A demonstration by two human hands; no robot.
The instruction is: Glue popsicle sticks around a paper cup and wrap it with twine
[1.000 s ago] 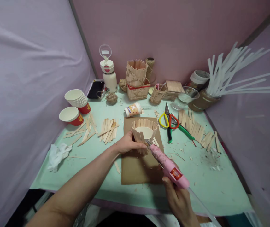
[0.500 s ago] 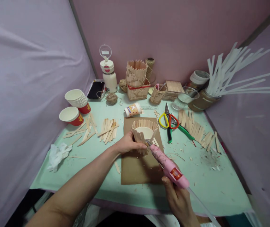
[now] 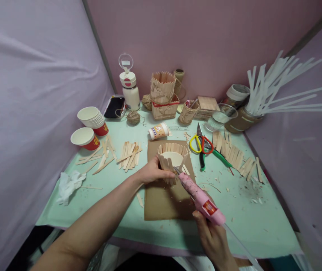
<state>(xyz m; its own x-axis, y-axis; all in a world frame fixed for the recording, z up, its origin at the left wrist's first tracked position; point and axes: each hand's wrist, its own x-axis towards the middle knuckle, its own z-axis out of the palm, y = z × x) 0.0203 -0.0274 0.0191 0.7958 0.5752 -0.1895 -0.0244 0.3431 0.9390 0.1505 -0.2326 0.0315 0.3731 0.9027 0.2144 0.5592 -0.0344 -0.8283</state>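
The left hand [image 3: 149, 172] was grasping the stick-ringed cup [image 3: 166, 164] by its near left side, thumb laid across the front and the other fingers mostly hidden by the sticks. The cup's pale round inside faced up, within a standing fence of flat wooden sticks, over a sheet of brown cardboard [image 3: 163, 207] on the desk [image 3: 259, 218].

The right hand [image 3: 213, 237] was wrapped around the pink glue gun [image 3: 199, 195], a clear glue stick [image 3: 241, 241] trailing from its rear. Its metal nozzle pointed forward and left, close by the left thumb, at the near wall of the cup — whether it touched the wood could not be told.

Left of the left hand lay a heap of flat sticks [image 3: 129, 156], then more scattered strips [image 3: 104, 158], two red-and-white lots of paper cups [image 3: 91, 141] and a crumpled tissue [image 3: 69, 186]. Straight ahead of that hand, a small patterned cup [image 3: 159, 131] lay on its side. Beyond the right hand were the scissors [image 3: 207, 145] with yellow and red loops, green-handled pliers [image 3: 222, 157] against them, and — farther right — a row of short sticks [image 3: 234, 154].
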